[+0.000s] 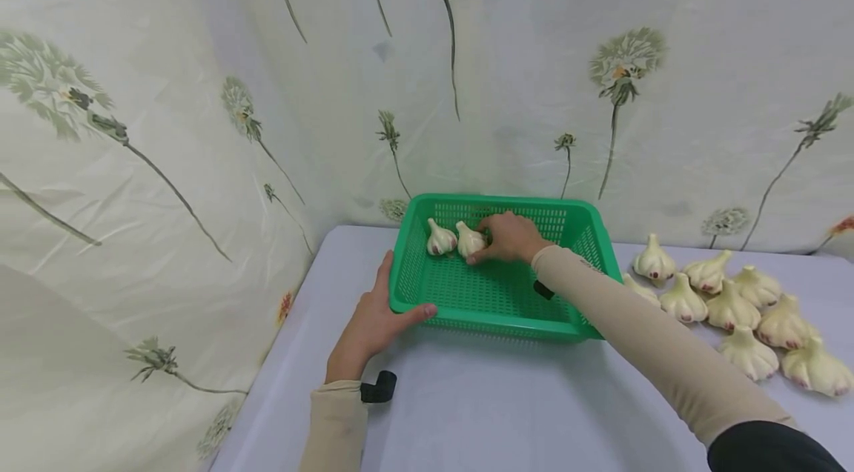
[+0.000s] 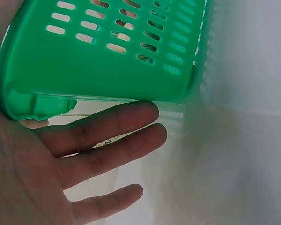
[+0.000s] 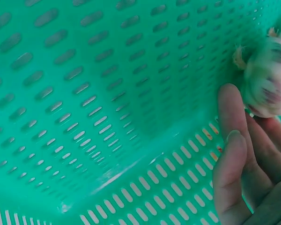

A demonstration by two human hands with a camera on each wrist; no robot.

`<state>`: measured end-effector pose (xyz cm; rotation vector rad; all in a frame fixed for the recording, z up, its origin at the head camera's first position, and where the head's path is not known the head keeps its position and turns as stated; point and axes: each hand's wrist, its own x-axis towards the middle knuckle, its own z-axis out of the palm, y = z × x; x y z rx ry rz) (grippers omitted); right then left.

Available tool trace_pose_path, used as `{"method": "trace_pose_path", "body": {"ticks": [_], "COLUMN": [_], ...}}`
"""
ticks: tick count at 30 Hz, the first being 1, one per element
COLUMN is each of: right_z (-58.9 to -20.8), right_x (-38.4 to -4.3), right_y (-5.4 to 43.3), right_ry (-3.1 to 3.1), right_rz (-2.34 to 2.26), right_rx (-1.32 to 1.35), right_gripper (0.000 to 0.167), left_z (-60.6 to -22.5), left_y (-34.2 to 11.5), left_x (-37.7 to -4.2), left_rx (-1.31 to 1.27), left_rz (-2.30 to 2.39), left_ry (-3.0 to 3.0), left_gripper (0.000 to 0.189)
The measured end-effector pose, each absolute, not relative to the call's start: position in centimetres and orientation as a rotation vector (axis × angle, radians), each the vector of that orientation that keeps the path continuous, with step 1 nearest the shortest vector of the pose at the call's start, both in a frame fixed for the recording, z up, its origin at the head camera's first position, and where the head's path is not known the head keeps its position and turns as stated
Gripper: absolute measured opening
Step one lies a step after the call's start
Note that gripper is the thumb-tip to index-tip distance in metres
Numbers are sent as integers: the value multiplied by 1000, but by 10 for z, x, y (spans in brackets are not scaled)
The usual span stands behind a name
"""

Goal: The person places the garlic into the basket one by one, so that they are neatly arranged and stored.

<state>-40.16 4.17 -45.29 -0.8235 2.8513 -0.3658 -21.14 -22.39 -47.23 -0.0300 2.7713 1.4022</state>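
A green plastic basket (image 1: 507, 327) with slotted walls stands on the table. Two garlic bulbs lie inside at its back left: one garlic bulb (image 1: 440, 238) by the left wall, another garlic bulb (image 1: 470, 241) just right of it. My right hand (image 1: 510, 236) reaches into the basket and holds this second bulb, thumb and forefinger on either side. In the right wrist view, a garlic bulb (image 3: 267, 86) shows beyond the fingers (image 3: 234, 108). At the front left corner, my left hand (image 1: 373, 320) rests against the basket, thumb along the rim, other fingers straight and spread outside and below it.
Several more garlic bulbs (image 1: 730, 307) lie in a group on the table right of the basket. A pale cloth covers the table (image 1: 480, 405). Behind and to the left hangs a curtain (image 1: 507, 87) with a dandelion print, close to the basket's back rim.
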Motion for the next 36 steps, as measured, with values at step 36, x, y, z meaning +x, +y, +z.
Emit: {"method": "trace_pose_path", "body": {"ticks": [36], "right_z": [-339], "right_x": [-349], "right_y": [162], "right_ry": [2871], "right_rz": [-209], "right_rx": [-850], "right_gripper": [82], "left_z": [-473], "left_y": [-221], "left_x": [-209], "left_rx": [-45], "left_rz": [1386], "left_ry": [2779], "left_gripper": [124]}}
